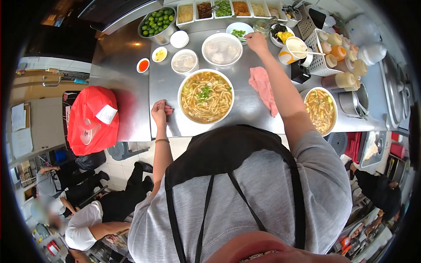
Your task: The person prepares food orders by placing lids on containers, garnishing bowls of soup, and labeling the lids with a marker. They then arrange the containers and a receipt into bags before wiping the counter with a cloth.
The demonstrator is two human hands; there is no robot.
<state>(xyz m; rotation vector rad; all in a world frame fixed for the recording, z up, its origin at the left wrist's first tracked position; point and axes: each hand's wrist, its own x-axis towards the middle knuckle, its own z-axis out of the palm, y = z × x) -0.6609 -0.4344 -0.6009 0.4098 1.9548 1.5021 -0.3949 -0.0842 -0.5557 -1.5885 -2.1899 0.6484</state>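
Observation:
My right hand reaches over the far side of the counter, fingers pinched at the rim of a white bowl containing chopped green onions. What the fingertips hold is too small to make out. My left hand rests near the counter's front edge with its fingers curled and nothing visible in them. Between my arms sits a round container of noodle soup, topped with chopped green onions. Beyond it stand a large lidded container and a smaller lidded container.
A second noodle soup container and a pink cloth lie right. Squeeze bottles fill a white basket. Limes, sauce cups and a red bag are left. Topping trays line the back. Several people are behind.

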